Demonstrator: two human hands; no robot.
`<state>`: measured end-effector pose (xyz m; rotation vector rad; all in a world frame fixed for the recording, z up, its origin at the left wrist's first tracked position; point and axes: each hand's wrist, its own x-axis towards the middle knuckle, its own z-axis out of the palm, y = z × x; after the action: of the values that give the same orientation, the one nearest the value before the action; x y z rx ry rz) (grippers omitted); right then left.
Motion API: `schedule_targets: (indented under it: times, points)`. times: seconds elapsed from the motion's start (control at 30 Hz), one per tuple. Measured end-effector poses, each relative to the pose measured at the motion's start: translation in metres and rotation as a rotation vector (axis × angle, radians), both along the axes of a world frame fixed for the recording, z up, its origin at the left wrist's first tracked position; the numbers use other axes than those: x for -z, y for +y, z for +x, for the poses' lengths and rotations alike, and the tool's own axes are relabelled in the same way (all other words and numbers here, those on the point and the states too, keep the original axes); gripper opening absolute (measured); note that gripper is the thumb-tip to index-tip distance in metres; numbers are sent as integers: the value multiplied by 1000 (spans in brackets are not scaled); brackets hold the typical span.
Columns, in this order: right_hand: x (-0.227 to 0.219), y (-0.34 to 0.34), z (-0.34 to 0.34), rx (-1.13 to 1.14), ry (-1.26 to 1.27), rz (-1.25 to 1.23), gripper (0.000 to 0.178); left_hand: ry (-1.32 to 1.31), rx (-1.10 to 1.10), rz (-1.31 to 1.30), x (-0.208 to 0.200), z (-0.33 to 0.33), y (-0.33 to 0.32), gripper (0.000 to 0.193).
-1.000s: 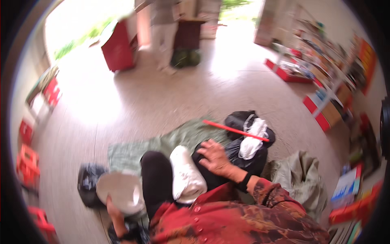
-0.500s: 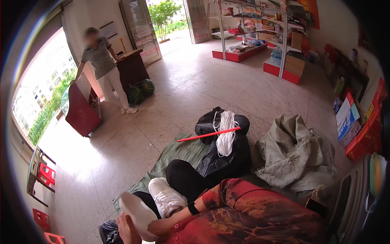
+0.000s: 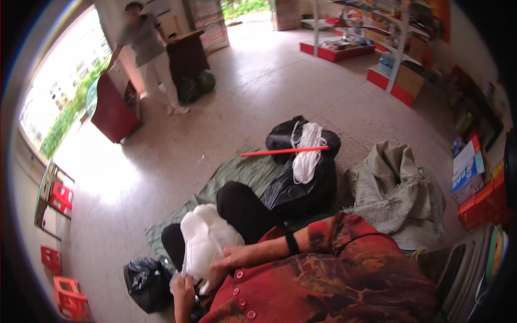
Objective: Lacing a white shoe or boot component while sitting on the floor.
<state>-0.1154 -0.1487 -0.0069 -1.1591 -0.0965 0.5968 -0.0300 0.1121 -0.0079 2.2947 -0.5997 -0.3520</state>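
Note:
White shoes (image 3: 207, 237) rest on my lap, blurred by motion, so laces and edges do not show clearly. My left hand (image 3: 184, 290) pinches the near left edge of a white shoe. From the right, my right hand (image 3: 231, 259) comes across and wraps the near side of the white shoes, its fingertips partly hidden. My knees, in black trousers (image 3: 242, 210), are bent around them. A black plastic bag (image 3: 146, 282) lies just left of my left hand.
Ahead, a white rope bundle (image 3: 308, 161) and a red stick (image 3: 283, 152) lie on stuffed black bags (image 3: 301, 196). A grey-green woven sack (image 3: 390, 188) slumps to the right. A person (image 3: 148, 54) stands by a red cabinet (image 3: 114, 110). Red stools (image 3: 70, 293) line the left.
The shoe my left hand held sole-up has turned and now sits with the other on my lap. My right hand has come into view on the shoes. The view has tilted down.

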Motion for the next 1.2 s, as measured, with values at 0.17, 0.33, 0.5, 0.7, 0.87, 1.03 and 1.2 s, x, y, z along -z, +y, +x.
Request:
schedule_targets:
  times: [0.17,0.33,0.5,0.7,0.87,1.03,1.2]
  points:
    - [9,-56,-34,340,142,-112,59,-376,151,247,-29,-18,-76,24]
    - [-15,-54,-28,523,-600,-1043,81,-530,143,311,-19,-35,-97,31]
    - [36,-13,17,538,-685,-1126,75,-459,120,258,-14,-27,-93,34]
    - [36,-38,85,709,-475,-749,50,-674,416,-109,19,49,-116,33]
    - [92,-40,50,643,-777,-901,72,-140,204,-63,46,-5,-111,64]
    - [74,-31,9,485,-822,-1034,77,-114,390,32,37,-21,-98,88]
    - [74,-32,12,465,-690,-927,78,16,417,165,-18,-19,-109,83]
